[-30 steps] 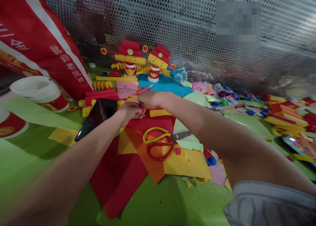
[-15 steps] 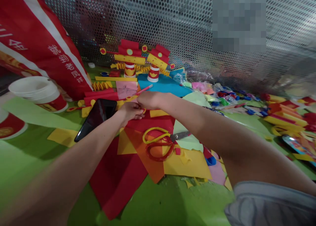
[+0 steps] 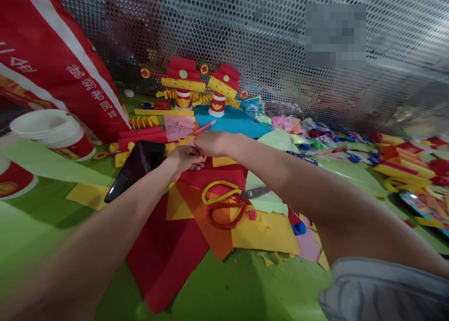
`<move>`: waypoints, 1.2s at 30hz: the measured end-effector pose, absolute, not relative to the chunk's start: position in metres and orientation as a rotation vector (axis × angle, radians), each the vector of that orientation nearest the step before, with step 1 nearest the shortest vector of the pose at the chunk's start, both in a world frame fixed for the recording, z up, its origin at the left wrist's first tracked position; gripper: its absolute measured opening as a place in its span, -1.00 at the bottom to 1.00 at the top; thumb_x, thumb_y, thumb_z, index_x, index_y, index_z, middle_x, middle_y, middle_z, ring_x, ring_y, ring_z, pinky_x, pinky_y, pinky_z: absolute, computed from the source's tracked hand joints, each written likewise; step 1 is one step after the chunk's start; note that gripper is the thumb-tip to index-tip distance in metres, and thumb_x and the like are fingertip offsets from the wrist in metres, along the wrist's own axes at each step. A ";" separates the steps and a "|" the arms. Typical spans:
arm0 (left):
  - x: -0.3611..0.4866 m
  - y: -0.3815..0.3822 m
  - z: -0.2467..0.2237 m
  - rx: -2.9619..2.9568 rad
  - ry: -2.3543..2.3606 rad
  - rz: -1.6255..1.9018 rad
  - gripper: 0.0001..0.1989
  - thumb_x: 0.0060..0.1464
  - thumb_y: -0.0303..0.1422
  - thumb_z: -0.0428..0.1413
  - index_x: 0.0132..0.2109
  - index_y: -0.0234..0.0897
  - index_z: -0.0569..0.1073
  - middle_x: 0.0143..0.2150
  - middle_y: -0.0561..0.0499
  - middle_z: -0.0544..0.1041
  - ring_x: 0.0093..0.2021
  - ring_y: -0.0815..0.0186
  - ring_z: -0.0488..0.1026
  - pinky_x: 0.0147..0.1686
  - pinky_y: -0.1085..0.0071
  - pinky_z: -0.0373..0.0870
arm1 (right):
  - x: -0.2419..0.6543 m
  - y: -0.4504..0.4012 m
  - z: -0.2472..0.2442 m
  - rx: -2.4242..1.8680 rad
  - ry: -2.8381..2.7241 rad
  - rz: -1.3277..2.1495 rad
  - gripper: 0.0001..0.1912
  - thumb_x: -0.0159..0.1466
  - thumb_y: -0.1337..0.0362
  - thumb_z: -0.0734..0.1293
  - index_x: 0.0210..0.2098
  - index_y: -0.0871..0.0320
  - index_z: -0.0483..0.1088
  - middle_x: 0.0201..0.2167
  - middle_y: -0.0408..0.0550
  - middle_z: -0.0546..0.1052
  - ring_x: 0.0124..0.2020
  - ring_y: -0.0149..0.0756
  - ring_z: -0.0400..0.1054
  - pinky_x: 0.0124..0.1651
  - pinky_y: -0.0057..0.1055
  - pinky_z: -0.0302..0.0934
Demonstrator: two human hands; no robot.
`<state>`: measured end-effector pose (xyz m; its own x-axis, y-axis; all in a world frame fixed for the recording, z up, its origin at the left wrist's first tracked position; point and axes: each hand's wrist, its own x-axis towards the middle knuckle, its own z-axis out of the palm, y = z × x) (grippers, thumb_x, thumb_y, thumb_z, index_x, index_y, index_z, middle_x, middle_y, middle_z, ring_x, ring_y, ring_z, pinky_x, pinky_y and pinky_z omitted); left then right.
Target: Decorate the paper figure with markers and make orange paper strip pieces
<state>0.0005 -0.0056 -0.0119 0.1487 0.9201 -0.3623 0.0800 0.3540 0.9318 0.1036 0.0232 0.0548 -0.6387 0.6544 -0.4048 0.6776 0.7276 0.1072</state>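
My left hand [image 3: 185, 158] is closed, its fingertips pinching a small yellow-and-red paper piece [image 3: 204, 158]. Close against it, my right hand [image 3: 211, 143] bends down with its fingers curled, and what they hold is hidden behind the hand. A pink pen-like stick [image 3: 205, 127] shows just beyond my right hand; whether the hand touches it I cannot tell. Scissors [image 3: 224, 204] with one yellow and one red handle lie below my hands on red paper [image 3: 168, 251], orange paper [image 3: 206, 218] and yellow paper [image 3: 268, 237]. A black phone [image 3: 136, 169] rests beside my left forearm.
Two red-and-yellow paper-cup figures [image 3: 183, 99] stand at the back before a perforated metal panel [image 3: 245, 36]. Stacked paper cups [image 3: 52, 131] and a red bag [image 3: 66, 54] are at left. Colourful scraps [image 3: 315, 134] and folded paper pieces [image 3: 403, 167] fill the right side of the green table [image 3: 217, 288].
The view has shifted very slightly. Both hands stay together in the same place, and nothing on the table has visibly moved.
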 end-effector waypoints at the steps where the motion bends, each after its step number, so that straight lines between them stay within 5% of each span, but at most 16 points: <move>1: 0.000 -0.005 -0.012 1.045 1.276 0.796 -0.83 -0.12 -0.67 0.17 -0.47 -0.36 0.39 -0.57 0.09 0.44 -0.53 0.42 0.47 -0.44 0.52 0.41 | 0.104 0.023 0.055 1.029 2.513 -0.075 -0.76 0.23 0.44 0.20 -0.24 0.29 0.50 -0.27 0.16 0.56 -0.26 -0.22 0.41 -0.30 -0.41 0.11; 11: 0.001 -0.006 -0.011 1.048 1.277 0.772 -0.84 -0.06 -0.65 0.15 -0.45 -0.35 0.36 -0.57 0.10 0.45 -0.55 0.46 0.46 -0.48 0.57 0.39 | 0.117 0.019 0.060 1.249 2.573 -0.034 -0.67 0.22 0.31 0.25 -0.03 0.27 0.37 -0.11 0.19 0.50 -0.10 -0.14 0.36 -0.27 -0.40 0.13; 14: 0.001 -0.007 -0.011 1.052 1.276 0.779 -0.83 -0.07 -0.64 0.16 -0.46 -0.34 0.35 -0.56 0.10 0.45 -0.55 0.47 0.45 -0.48 0.57 0.39 | 0.121 0.018 0.061 1.242 2.516 -0.091 -0.72 0.23 0.28 0.23 -0.12 0.26 0.43 -0.06 0.18 0.47 -0.06 -0.11 0.33 -0.18 -0.34 0.13; 18: 0.002 -0.008 -0.009 1.065 1.269 0.807 -0.82 -0.08 -0.64 0.18 -0.40 -0.33 0.35 -0.52 0.10 0.46 -0.57 0.47 0.44 -0.49 0.55 0.38 | 0.120 0.019 0.060 1.256 2.418 -0.159 -0.76 0.22 0.29 0.23 -0.24 0.26 0.48 -0.11 0.19 0.49 -0.12 -0.10 0.34 -0.22 -0.31 0.12; 36: -0.001 -0.007 -0.007 1.078 1.248 0.791 -0.89 -0.05 -0.59 0.16 -0.37 -0.34 0.39 -0.55 0.06 0.45 -0.58 0.42 0.44 -0.52 0.52 0.38 | 0.130 0.029 0.044 1.233 2.500 -0.316 -0.72 0.22 0.29 0.19 -0.16 0.25 0.45 -0.19 0.10 0.52 -0.32 -0.30 0.35 -0.41 -0.43 0.04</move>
